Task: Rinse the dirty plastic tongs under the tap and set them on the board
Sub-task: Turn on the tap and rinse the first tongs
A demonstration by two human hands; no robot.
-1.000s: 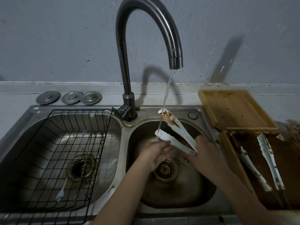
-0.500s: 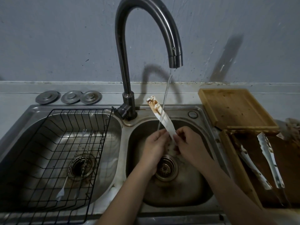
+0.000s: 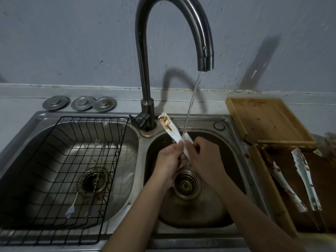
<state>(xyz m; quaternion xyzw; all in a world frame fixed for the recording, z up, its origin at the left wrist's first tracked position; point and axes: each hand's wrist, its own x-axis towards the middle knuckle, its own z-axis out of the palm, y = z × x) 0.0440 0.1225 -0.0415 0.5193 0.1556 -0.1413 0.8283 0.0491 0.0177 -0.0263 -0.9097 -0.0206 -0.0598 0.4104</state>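
Observation:
White plastic tongs (image 3: pixel 170 129) smeared with brown sauce point up and to the left over the right sink basin (image 3: pixel 223 151). My left hand (image 3: pixel 170 160) and my right hand (image 3: pixel 205 157) both grip their lower part, which the fingers hide. A thin stream of water falls from the tap (image 3: pixel 205 60) and meets the tongs just above my hands. The light wooden board (image 3: pixel 267 120) lies on the counter at the back right.
Two more dirty tongs (image 3: pixel 305 179) lie in a dark wooden tray (image 3: pixel 258 171) right of the sink. The left basin holds a black wire rack (image 3: pixel 60 160) with thin utensils. Three metal drain lids (image 3: pixel 80 103) sit behind it.
The tongs turned from spread open and pointing back-left to closed and more upright. Both hands moved together onto their lower part, and the right hand shifted left.

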